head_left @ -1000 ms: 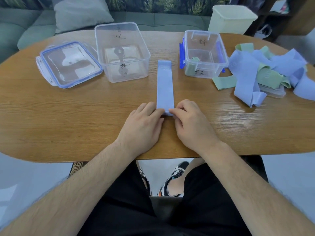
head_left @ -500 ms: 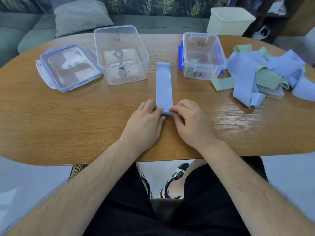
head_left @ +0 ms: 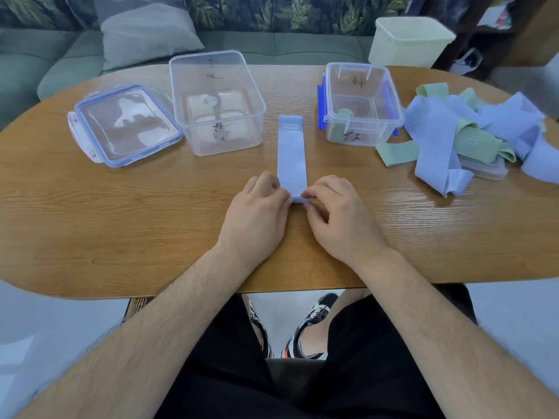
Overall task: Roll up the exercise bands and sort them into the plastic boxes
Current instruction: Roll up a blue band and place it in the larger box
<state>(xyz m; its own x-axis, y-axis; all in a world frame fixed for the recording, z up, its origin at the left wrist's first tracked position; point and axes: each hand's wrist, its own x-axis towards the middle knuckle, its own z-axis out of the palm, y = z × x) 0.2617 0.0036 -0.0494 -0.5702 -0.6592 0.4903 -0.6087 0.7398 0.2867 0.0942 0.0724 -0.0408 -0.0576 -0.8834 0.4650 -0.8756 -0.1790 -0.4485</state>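
In the head view, the near end of the blue band (head_left: 292,152) is pinched from both sides. The fingers (head_left: 269,184) of the left hand (head_left: 257,219) are curled on its left corner. The fingers of the right hand (head_left: 338,219) are bent on its right corner, with the thumb tucked near the edge. The rest of the band is laid flat on the surface (head_left: 121,222) and runs straight away from the fingers, between the large clear box (head_left: 216,116) far to the left of them and the small clear box (head_left: 335,86) far to the right.

Only a very small first turn is seen at the fingers, so the roll can easily be started crooked. If one corner is turned faster than the other, a cone-shaped roll is probably made. If the pinch is loosened, the elastic cloth may spring open again. A loose roll may also unwind when it is dropped in a box. One green roll (head_left: 344,112) is already lying in the small box, so the blue band could be sorted wrongly there.

Compared with the earlier frames, the hands are found at the same end of the band. The right fingers are now more bent, and the edge seems a little more lifted. The pile of bands (head_left: 453,137), far right of the fingers, is not changed.
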